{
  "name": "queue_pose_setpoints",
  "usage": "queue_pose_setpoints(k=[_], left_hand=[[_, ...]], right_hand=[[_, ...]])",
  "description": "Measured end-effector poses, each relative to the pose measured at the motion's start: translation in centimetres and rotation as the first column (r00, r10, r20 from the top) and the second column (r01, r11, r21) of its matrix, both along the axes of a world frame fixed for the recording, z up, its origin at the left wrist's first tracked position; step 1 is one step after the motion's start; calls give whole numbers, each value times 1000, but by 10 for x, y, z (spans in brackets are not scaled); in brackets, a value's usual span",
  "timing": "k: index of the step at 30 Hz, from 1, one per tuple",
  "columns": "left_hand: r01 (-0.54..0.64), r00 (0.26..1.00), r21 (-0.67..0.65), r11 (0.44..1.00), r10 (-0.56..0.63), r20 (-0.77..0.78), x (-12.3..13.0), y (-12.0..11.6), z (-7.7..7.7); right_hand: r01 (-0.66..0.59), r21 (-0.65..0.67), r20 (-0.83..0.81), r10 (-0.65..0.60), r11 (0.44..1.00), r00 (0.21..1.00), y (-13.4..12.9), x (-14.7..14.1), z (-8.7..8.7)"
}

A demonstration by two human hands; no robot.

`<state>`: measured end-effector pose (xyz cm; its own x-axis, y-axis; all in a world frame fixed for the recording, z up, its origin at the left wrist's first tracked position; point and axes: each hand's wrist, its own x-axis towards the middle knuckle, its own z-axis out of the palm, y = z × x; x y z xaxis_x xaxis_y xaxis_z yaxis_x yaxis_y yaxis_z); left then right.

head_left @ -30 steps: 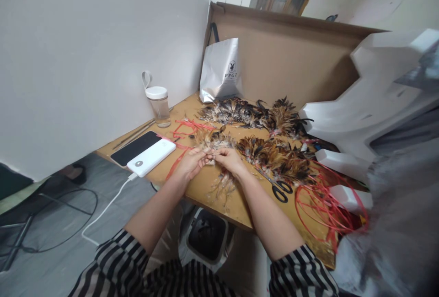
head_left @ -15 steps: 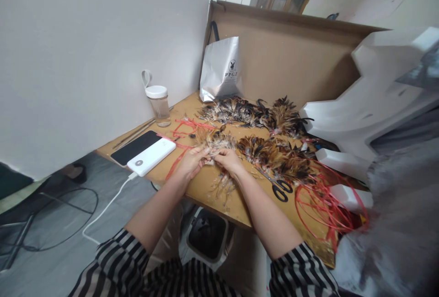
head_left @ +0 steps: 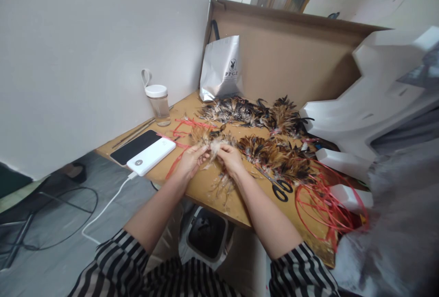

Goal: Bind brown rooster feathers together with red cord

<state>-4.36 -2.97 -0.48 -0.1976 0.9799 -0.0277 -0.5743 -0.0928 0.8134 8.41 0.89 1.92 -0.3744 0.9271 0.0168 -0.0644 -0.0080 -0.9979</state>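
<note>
My left hand [head_left: 192, 159] pinches a small bunch of brown feathers [head_left: 200, 134] that fans up above the fingers. Close beside it, my right hand [head_left: 230, 159] is closed on pale fluffy feathers [head_left: 215, 145] at its fingertips. Loose feather scraps [head_left: 223, 188] lie on the table below the right wrist. A row of brown and black feather bundles [head_left: 277, 156] stretches away to the right, with another row of feather bundles [head_left: 247, 111] behind it. Black-handled scissors [head_left: 280, 189] rest right of my right forearm.
Red plastic strips [head_left: 325, 205] are heaped at the right; more red strips [head_left: 187, 125] lie at the left. A white power bank [head_left: 151, 156] lies on a phone [head_left: 132, 147], near a lidded cup [head_left: 159, 107]. A silver bag [head_left: 219, 70] stands behind. Below the table edge is a bin [head_left: 207, 233].
My hands have moved slightly apart. The brown tuft now shows upright over my left fingers, and pale fluff shows between the hands.
</note>
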Motion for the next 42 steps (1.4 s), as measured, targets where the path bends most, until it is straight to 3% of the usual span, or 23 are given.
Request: queue_pose_setpoints(k=[6,10,13,24,30,36,39,42], left_hand=[[59,998,-8,998,-59,-5,0,0,-2],[63,998,-25,998,-63,-1,0,0,-3],[50,999,-31,998,-51,-20,0,0,-4],[52,996,-25,998,-53,-67,3,2,-5],[87,992,-44,995,-90,-83,3,-1,-3],[101,986,-70,992,-109,-124,3,-2,-2],[85,988,-59,995,-91,-122,2,-2,-2],[60,994,-61,996,-65,-88,1,-1,-2]], right_hand=[[63,208,5,-65,976,998,3,-1,-3],[100,409,47,-130,907,990,1,-4,-7],[128,472,116,-206,872,972,1,-5,-10],[99,202,20,-106,974,994,1,-9,-11],[59,160,-55,-50,985,997,1,-6,-9],[48,163,4,-50,985,999,2,-3,-3],[-26,128,58,19,991,998,3,7,6],[-178,72,132,168,981,977,3,20,17]])
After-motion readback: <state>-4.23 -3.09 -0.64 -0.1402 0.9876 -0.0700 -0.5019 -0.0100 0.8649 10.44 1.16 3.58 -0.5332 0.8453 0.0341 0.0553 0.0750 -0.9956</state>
